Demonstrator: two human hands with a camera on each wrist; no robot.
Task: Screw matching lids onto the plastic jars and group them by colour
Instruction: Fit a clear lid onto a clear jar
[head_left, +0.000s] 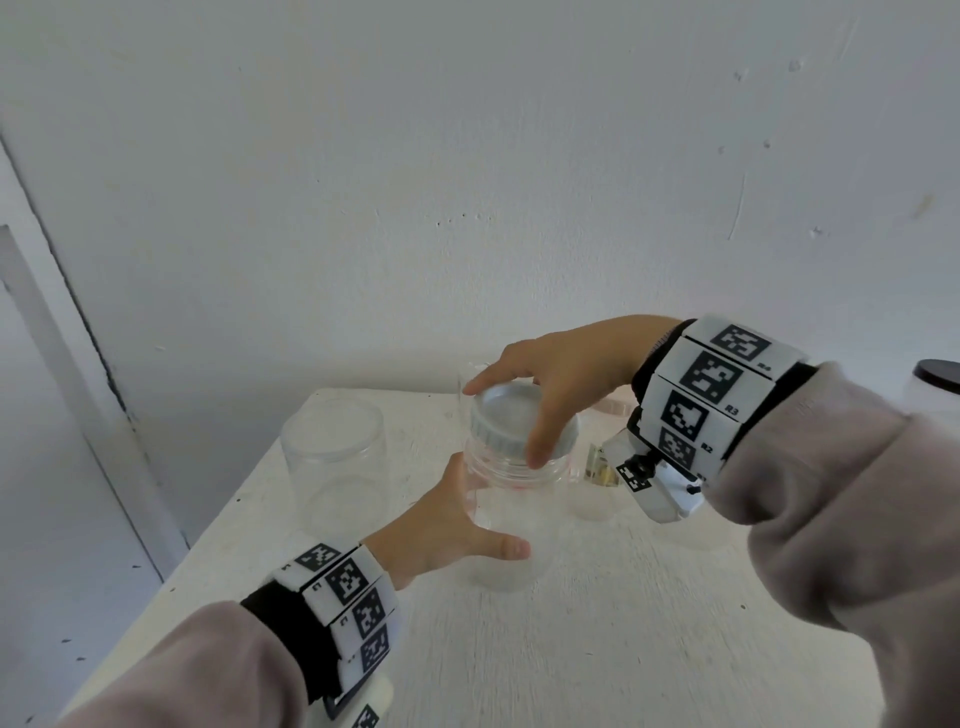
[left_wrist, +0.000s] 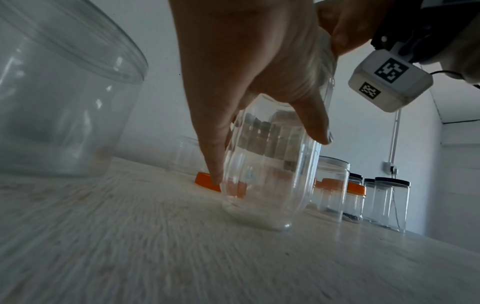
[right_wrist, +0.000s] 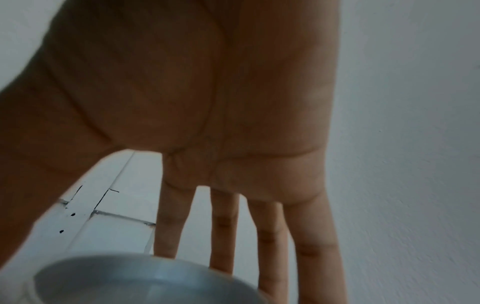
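We're mid-way thru a lid-fitting step, by our read: the right hand arches over the grey lid, thumb on its near rim & fingertips on the far rim, gripping it from above as it sits on the neck of the clear jar; the left hand wraps that jar's body low on its left side, thumb across the near face, fingers round the back, bracing it on the table; the jar stands about centre of the table, upright; whether the threads have caught we can't tell, so next likely calls for a firm twist of the lid w/ the left hand holding the jar from spinning, then moving it to its colour group; the lid is matte grey plastic w/ a ribbed skirt & a shallow recessed top; the jar is thin transparent plastic, ribbed lengthwise, rounded shoulders, prob. light & easy to tip; the table top is rough, white-painted, grainy; to the left a wider clear tub stands open; in the left-wrist view an orange lid lies flat behind the jar, & to the right stand orange-lidded jars & black-lidded jars, still apart from ours.
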